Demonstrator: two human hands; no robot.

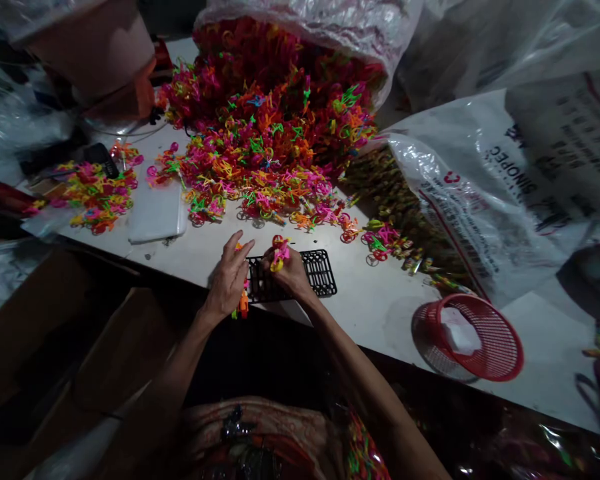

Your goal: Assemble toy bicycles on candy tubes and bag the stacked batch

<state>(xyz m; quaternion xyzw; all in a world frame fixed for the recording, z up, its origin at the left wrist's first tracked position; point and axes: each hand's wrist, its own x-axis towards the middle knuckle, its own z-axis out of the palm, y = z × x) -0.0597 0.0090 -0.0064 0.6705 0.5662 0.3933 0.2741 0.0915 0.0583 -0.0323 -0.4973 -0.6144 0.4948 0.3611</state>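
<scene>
Left hand: I see the left hand over the left end of the black rack, fingers partly spread, small orange and green pieces showing beside them.
Right hand: the right hand is closed around a pink, yellow and red toy, above the rack.
Rack: flat on the white table, near its front edge.
Pile: colourful plastic toys spill from a clear bag beyond the hands.
Left side: a translucent stack lies beside a smaller toy cluster.
Right side: a red basket sits tilted, white material inside, near a printed white sack.
</scene>
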